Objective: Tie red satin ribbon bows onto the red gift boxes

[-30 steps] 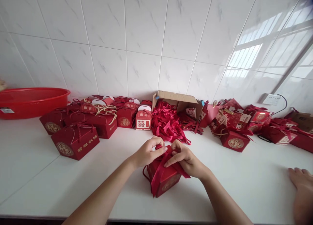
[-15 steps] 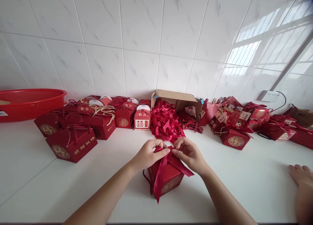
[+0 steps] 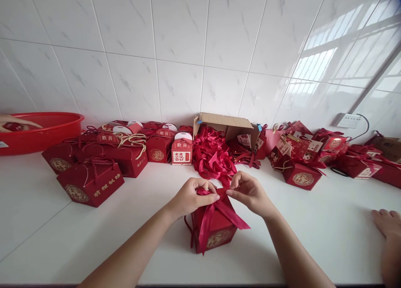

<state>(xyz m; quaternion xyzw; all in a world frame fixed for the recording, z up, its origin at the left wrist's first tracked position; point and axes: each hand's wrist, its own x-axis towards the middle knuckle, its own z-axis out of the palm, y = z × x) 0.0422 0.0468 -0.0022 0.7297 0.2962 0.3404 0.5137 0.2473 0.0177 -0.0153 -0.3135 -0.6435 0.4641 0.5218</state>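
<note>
A small red gift box (image 3: 219, 231) with a gold emblem stands on the white counter (image 3: 46, 233) in front of me. A red satin ribbon (image 3: 230, 212) is gathered on its top, with tails hanging over the front and right side. My left hand (image 3: 189, 196) pinches a ribbon loop at the box's top left. My right hand (image 3: 249, 192) pinches the ribbon at the top right. The two hands nearly touch above the box.
Red gift boxes (image 3: 90, 181) line the tiled wall on the left, and more boxes (image 3: 302, 175) on the right. An open cardboard box (image 3: 227, 127) spills loose ribbons (image 3: 213, 158). A red basin (image 3: 37, 131) sits far left with another person's hand (image 3: 15, 121) in it. Another person's hand (image 3: 388, 225) rests at right.
My hands have drawn slightly apart on the ribbon, and the right tail now lies further out. A person's hand has appeared in the red basin.
</note>
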